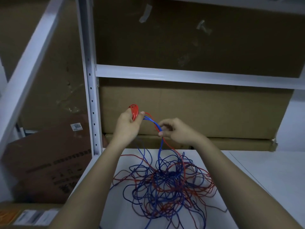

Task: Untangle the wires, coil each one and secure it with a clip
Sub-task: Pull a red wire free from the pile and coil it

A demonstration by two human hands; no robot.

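Red plastic-coated wire is being wound into a small coil [134, 112] gripped in the left hand [127, 124], while the right hand [173, 130] pinches what looks like the red and blue strands together above the tangled heap [166, 184] on the white shelf [264, 171]. Coiling looks barely begun; next, the red strand needs freeing from the blue one.

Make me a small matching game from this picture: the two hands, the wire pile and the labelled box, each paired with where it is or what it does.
Things:
1. left hand
2. right hand
3. tangled pile of red and blue wires
4. cardboard box with a 3055 label

States:
A. lies on the white shelf
B. holds a red wire coil
C. leans left of the shelf post
D. pinches the wires

Pairs: 1-B, 2-D, 3-A, 4-C
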